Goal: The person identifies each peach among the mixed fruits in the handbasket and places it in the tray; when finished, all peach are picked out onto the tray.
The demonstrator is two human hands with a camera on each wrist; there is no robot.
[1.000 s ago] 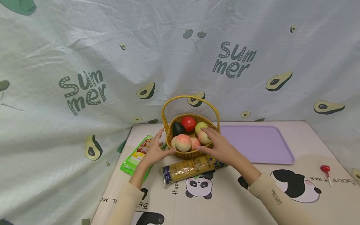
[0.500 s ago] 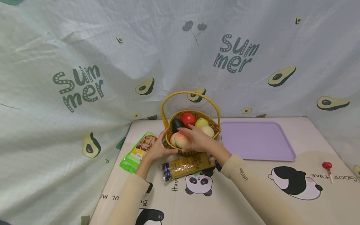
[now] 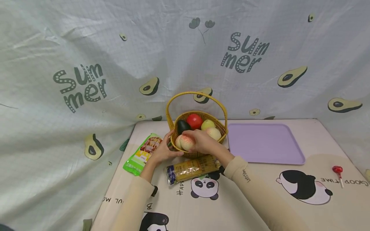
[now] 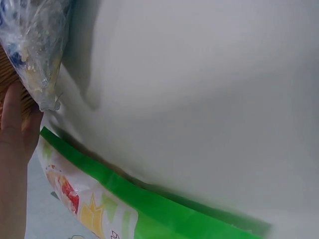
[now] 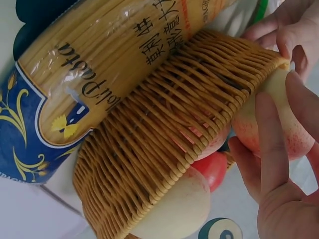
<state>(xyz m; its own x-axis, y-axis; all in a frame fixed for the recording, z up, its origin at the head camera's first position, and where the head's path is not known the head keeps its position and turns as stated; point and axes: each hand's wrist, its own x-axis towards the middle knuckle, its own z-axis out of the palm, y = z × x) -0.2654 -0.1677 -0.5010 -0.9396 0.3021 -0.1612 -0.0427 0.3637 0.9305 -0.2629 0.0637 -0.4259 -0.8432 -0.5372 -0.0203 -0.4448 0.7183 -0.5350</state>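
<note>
- The peach [image 3: 187, 142] is pale cream with a pink blush; it sits at the front rim of the wicker basket [image 3: 217, 126], right hand [image 3: 202, 142] curled over it
- Left hand [image 3: 162, 151] steadies the basket's side, fingers fairly straight
- The right wrist view alone shows the basket's weave pressed against the pasta packet [image 5: 94, 74]

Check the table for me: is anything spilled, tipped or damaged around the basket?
Nothing stands out. The basket stands upright with its fruit inside, the right hand grips a peach, and the left hand holds the basket's side. The pasta pack and the green packet lie flat and look intact.
</note>
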